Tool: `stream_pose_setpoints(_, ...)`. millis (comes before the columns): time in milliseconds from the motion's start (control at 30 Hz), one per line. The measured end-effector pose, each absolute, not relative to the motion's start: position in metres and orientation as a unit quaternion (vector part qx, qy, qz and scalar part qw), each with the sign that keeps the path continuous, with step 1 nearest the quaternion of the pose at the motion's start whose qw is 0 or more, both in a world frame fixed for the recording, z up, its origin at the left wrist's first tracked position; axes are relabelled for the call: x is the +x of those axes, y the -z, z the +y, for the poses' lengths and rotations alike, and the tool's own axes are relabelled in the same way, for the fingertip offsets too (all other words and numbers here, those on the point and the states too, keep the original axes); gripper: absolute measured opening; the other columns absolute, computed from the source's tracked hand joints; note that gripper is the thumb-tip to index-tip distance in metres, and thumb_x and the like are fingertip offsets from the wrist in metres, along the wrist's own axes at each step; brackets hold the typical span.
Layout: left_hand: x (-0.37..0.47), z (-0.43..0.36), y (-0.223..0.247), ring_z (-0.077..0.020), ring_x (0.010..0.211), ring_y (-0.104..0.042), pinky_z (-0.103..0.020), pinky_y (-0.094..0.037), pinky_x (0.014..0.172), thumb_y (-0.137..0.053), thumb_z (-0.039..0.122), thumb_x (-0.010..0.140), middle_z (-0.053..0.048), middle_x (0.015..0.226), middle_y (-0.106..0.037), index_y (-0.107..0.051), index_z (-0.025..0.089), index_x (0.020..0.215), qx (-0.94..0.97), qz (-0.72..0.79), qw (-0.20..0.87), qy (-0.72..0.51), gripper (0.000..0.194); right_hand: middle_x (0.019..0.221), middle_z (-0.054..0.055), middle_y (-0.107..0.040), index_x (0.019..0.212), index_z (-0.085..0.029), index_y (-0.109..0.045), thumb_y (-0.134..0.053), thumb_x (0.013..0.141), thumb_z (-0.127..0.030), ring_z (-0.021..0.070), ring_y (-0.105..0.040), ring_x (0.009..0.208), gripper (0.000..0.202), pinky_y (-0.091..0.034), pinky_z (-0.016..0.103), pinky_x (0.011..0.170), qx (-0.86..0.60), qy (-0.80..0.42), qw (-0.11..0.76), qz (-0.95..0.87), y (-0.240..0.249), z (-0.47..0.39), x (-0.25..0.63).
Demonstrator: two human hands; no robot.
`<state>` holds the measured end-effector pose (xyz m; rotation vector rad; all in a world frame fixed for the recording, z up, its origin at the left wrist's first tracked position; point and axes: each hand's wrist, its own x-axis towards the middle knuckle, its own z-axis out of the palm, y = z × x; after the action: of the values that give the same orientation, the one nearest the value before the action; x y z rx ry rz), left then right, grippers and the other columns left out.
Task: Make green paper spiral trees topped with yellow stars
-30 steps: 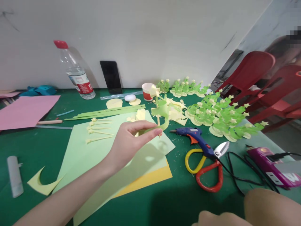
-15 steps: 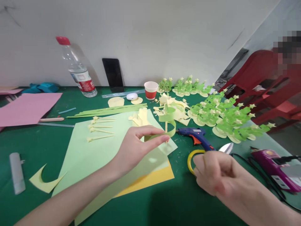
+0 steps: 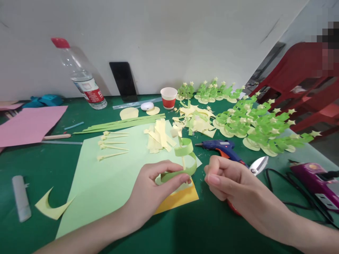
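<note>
Between thumb and fingertips my left hand grips a thin stick wound with a curled green paper strip; a pale piece tops the stick. Closed with its thumb on the curled fingers, my right hand shows nothing held. Below it, partly covered, lie scissors with a red inner handle. A blue glue gun rests just behind that hand. Under my left hand are a pale green sheet and a yellow-orange sheet.
Yellow-topped sticks, paper strips and scraps lie ahead. Several finished green paper plants with stars stand at the right, near a purple power strip. A bottle, phone and paper cup stand by the wall.
My left hand has lowered the stick with its green strip a little toward me. My right hand has moved left and nearer to it, turning so the thumb shows.
</note>
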<state>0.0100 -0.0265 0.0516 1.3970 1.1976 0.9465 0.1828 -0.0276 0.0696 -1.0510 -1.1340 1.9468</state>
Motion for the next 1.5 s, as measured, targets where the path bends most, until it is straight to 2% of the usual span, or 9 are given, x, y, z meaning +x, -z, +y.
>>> stream_pose_setpoints(400,0.007,-0.029,-0.054,-0.0117,0.057,-0.053,-0.021,-0.04,0.054,-0.062,0.024,0.071,0.005,0.058,-0.061,-0.061,0.02,0.058,0.592,0.507,0.471,-0.414,0.013,0.049,-0.007,-0.032,0.06,-0.018,-0.043,-0.065,0.071,-0.037,0.0065,-0.023,0.047,0.031,-0.016,0.023,0.046,-0.381,-0.76,0.304,-0.429,-0.068,-0.023,0.162)
stream_pose_setpoints(600,0.006,-0.02,-0.023,-0.0147,0.062,-0.055,-0.025,-0.042,0.062,-0.061,0.028,0.072,0.0,0.064,-0.065,-0.062,0.018,0.06,0.573,0.549,0.47,-0.387,0.015,0.053,-0.006,-0.034,0.064,-0.019,-0.045,-0.052,0.078,-0.047,0.0071,-0.027,0.047,0.032,-0.02,0.023,0.044,-0.431,-0.617,0.315,-0.578,-0.059,-0.014,0.178)
stream_pose_setpoints(733,0.007,-0.016,-0.009,-0.0165,0.065,-0.057,-0.026,-0.043,0.062,-0.059,0.031,0.073,-0.001,0.067,-0.066,-0.063,0.019,0.062,0.532,0.567,0.508,-0.371,0.017,0.051,-0.002,-0.041,0.071,-0.018,-0.056,-0.033,0.087,-0.042,0.009,-0.035,0.044,0.037,-0.025,0.024,0.044,-0.51,-0.33,0.19,-0.771,-0.075,0.019,0.198)
stream_pose_setpoints(800,0.008,-0.015,-0.008,-0.0168,0.067,-0.058,-0.026,-0.043,0.062,-0.059,0.032,0.073,-0.001,0.067,-0.066,-0.062,0.019,0.062,0.52,0.566,0.519,-0.373,0.018,0.058,0.0,-0.051,0.075,-0.018,-0.056,-0.031,0.09,-0.036,0.0097,-0.043,0.049,0.035,-0.031,0.023,0.047,-0.588,-0.121,0.027,-0.799,-0.083,0.042,0.201)
stream_pose_setpoints(900,0.008,-0.014,-0.01,-0.0166,0.067,-0.058,-0.026,-0.044,0.064,-0.059,0.032,0.074,-0.001,0.068,-0.066,-0.063,0.02,0.063,0.518,0.563,0.521,-0.377,0.017,0.074,0.008,-0.059,0.076,-0.013,-0.059,-0.034,0.09,-0.025,0.0147,-0.054,0.065,0.031,-0.039,0.027,0.057,-0.621,-0.04,-0.067,-0.78,-0.083,0.079,0.195)
stream_pose_setpoints(967,0.008,-0.014,-0.01,-0.0166,0.068,-0.059,-0.026,-0.044,0.065,-0.058,0.032,0.075,-0.001,0.068,-0.066,-0.063,0.02,0.064,0.522,0.559,0.52,-0.379,0.017,0.086,0.008,-0.06,0.085,-0.01,-0.059,-0.044,0.088,-0.026,0.0157,-0.057,0.077,0.022,-0.045,0.031,0.068,-0.625,-0.016,-0.126,-0.77,-0.074,0.101,0.188)
stream_pose_setpoints(1033,0.007,-0.014,-0.01,-0.0171,0.068,-0.059,-0.027,-0.044,0.066,-0.058,0.033,0.075,-0.001,0.069,-0.067,-0.063,0.02,0.064,0.53,0.556,0.517,-0.378,0.017,0.098,0.008,-0.059,0.097,-0.011,-0.057,-0.05,0.086,-0.03,0.016,-0.057,0.086,0.023,-0.047,0.035,0.076,-0.62,-0.009,-0.174,-0.765,-0.064,0.117,0.182)
stream_pose_setpoints(1167,0.005,-0.014,-0.007,-0.0186,0.07,-0.06,-0.029,-0.044,0.068,-0.057,0.033,0.076,-0.002,0.07,-0.068,-0.063,0.02,0.065,0.545,0.557,0.504,-0.373,0.018,0.11,0.009,-0.056,0.107,-0.013,-0.054,-0.051,0.085,-0.03,0.0182,-0.056,0.095,0.028,-0.047,0.039,0.081,-0.594,-0.014,-0.239,-0.768,-0.047,0.137,0.176)
stream_pose_setpoints(1500,0.006,-0.015,-0.007,-0.019,0.071,-0.061,-0.029,-0.045,0.068,-0.055,0.033,0.077,-0.002,0.071,-0.068,-0.063,0.02,0.067,0.548,0.554,0.508,-0.366,0.018,0.099,0.006,-0.059,0.102,-0.012,-0.056,-0.05,0.086,-0.031,0.015,-0.058,0.084,0.026,-0.05,0.034,0.073,-0.562,-0.072,-0.342,-0.75,-0.047,0.157,0.175)
